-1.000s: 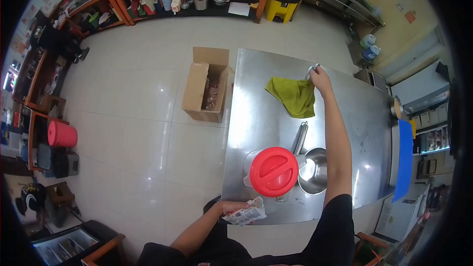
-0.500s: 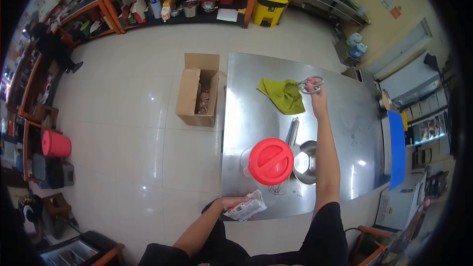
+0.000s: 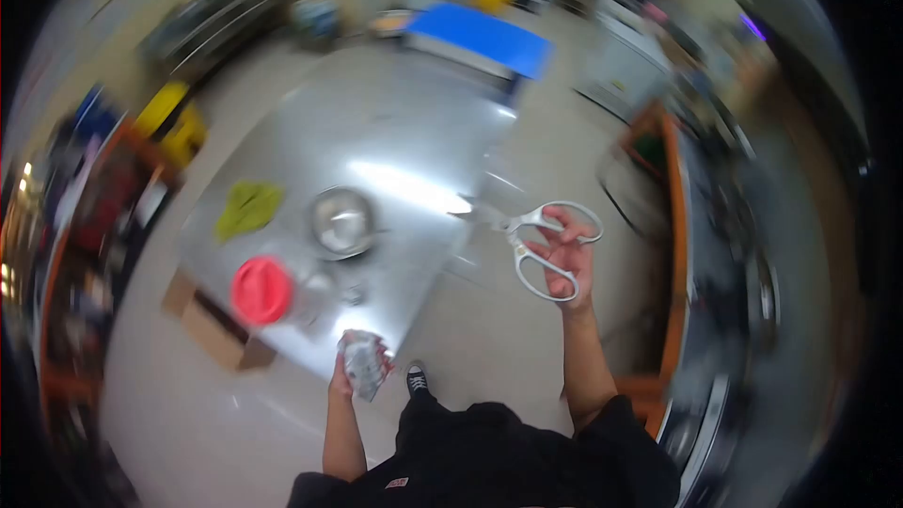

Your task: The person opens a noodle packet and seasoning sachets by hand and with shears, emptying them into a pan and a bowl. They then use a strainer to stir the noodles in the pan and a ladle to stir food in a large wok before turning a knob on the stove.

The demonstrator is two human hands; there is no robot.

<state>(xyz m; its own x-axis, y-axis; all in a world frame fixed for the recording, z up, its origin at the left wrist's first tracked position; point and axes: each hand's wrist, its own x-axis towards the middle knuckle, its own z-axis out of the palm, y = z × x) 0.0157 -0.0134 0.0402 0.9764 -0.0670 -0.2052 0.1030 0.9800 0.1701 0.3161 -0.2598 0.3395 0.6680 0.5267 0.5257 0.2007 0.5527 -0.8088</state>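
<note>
My right hand (image 3: 570, 259) grips white-handled scissors (image 3: 514, 228) by their loops, held out past the right side of the steel table (image 3: 404, 122); the blades are apart and blurred. In my left hand (image 3: 341, 374) is a crumpled silvery packet (image 3: 367, 365), close to the table's near corner. A container with a red lid (image 3: 261, 290) stands on the table beyond that hand. Farther in sit a steel bowl (image 3: 320, 226) and a rumpled green cloth (image 3: 247, 209). Motion blur hides the smaller items beside the container.
A cardboard box (image 3: 218, 327) lies on the floor along the table's left side. To my right runs an orange-framed bench (image 3: 673, 263). A blue-topped surface (image 3: 482, 38) is at the table's far end, and a yellow bin (image 3: 172, 127) stands far left.
My view has swung to the right. The scissors, earlier over the green cloth, have come away from it and are now off the table's right side. The packet stays in my left hand.
</note>
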